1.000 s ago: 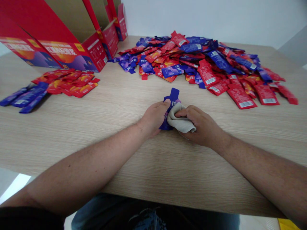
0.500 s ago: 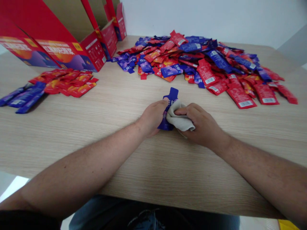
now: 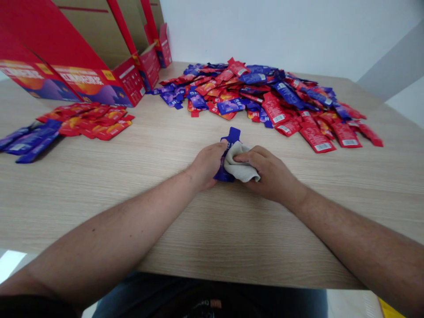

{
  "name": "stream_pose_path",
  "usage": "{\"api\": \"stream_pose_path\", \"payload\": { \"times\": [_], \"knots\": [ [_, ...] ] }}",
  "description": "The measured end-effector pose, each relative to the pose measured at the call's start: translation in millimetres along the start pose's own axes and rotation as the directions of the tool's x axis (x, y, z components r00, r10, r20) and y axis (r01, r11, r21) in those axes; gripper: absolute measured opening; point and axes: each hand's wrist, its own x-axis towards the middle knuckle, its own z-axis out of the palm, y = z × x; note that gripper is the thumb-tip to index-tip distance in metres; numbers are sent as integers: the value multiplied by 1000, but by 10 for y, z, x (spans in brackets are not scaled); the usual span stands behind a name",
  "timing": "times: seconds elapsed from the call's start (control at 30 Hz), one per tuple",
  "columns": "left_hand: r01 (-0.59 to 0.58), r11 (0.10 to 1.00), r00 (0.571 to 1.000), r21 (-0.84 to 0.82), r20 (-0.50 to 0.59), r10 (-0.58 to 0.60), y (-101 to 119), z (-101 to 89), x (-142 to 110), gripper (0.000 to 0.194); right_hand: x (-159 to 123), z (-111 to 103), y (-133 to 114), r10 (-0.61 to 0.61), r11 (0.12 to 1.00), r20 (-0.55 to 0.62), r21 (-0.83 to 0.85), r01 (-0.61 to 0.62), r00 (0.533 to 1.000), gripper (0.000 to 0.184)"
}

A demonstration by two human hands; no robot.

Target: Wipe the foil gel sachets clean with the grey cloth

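Across the table (image 3: pixel 202 229) we had the goods spread out. At far left stood the red cartons (image 3: pixel 79 75), tall flaps up, brown insides showing. From far centre to far right lay the mixed heap (image 3: pixel 228 92), red & blue pouches piled every which way, some w/ barcodes up. At left, on the near side of the cartons, were the loose red pouches (image 3: pixel 109 121), overlapping, w/ the loose blue pouches (image 3: pixel 33 139) just beside them, farther left.

Near centre, our left hand (image 3: pixel 208 163) was clamped on the held pouch (image 3: pixel 222 171), thumb over its left edge & fingers behind. Our right hand (image 3: pixel 273 174) was closed on the grey cloth (image 3: pixel 244 172), index finger bent into its folds. So the hands were close but apart, w/ pouch & cloth touching btwn them. The pouch's narrow tab pointed to the far side; couldn't tell if its lower edge touched the table.

For a good rub, we judged, the left grip had to be firm at the edge w/o squeezing the soft body, cloth flat under the fingertips, pressure light & even b/c the film could crease.
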Motion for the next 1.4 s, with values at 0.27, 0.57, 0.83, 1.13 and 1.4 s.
{"api": "stream_pose_path", "payload": {
  "times": [0.27,0.57,0.83,1.13,1.4],
  "knots": [
    [-10,1000,998,-21,-66,9,-5,-3,67,26,329,-222,-1,77,993,217,-102,-55,973,36],
    [85,992,995,-90,-42,-89,59,51,21,34,137,-136,-137,12,1000,213,8,-14,977,37],
    [105,990,990,-97,-83,-113,83,55,-16,28,78,-102,-85,139,983,42,-126,-133,989,41],
    [122,990,989,-67,-74,-127,121,40,-50,26,77,-73,-67,120,985,26,-125,-116,992,39],
    [161,987,986,-14,-43,-161,176,71,-129,32,90,9,-176,-21,996,0,-81,20,1000,41]
  ]
}}
